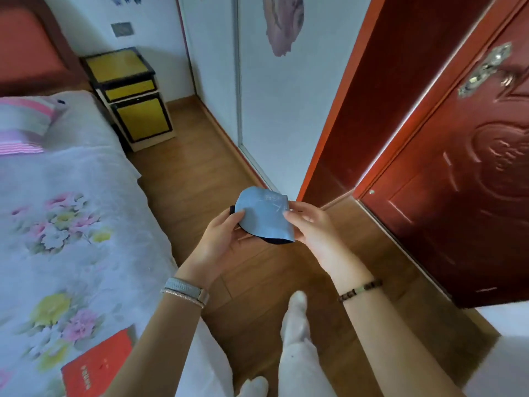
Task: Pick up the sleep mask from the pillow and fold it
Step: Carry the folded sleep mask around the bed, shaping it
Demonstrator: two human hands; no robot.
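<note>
The sleep mask (264,216) is light blue with a dark underside and a dark strap end showing at its left. It is doubled over and held in the air above the wooden floor, between both hands. My left hand (220,239) pinches its left edge with thumb on top. My right hand (312,227) grips its right edge with the fingertips. The striped pink pillow (23,124) lies at the far left on the bed, well away from the mask.
The bed with a floral cover (71,224) fills the left side, with a red book (97,365) near its front edge. A yellow and black nightstand (131,96) stands behind. A red door (458,167) is open at the right. My legs in white trousers (297,339) are below.
</note>
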